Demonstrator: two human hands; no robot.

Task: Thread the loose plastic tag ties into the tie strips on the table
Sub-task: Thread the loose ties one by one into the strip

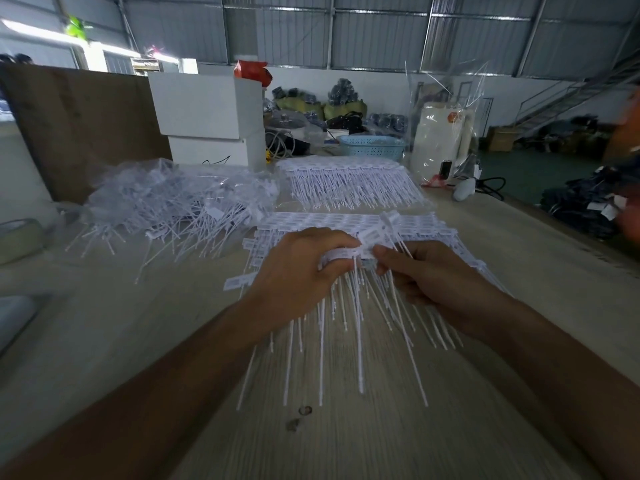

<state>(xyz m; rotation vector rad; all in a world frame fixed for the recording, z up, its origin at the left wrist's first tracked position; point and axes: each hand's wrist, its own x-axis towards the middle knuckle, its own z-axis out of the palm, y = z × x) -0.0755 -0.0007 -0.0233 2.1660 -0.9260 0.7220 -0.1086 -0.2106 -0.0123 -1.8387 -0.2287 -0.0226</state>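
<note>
My left hand [298, 271] grips a bundle of white plastic tag ties [346, 254] by their flat heads, and their thin tails hang down toward me over the wooden table [381, 445]. My right hand [433, 275] pinches the heads of the same bundle from the right. Beneath and behind my hands lies a tie strip [332, 221] of joined white tags. A second finished strip [349, 181] lies farther back. A heap of loose tag ties [173, 209] in clear plastic sits at the left.
White boxes [211, 116] stand stacked at the back, with a brown board [79, 123] to their left. A blue basket [372, 145] and a white appliance in a plastic bag [440, 136] stand at the far right. A tape roll [17, 237] sits at the left edge.
</note>
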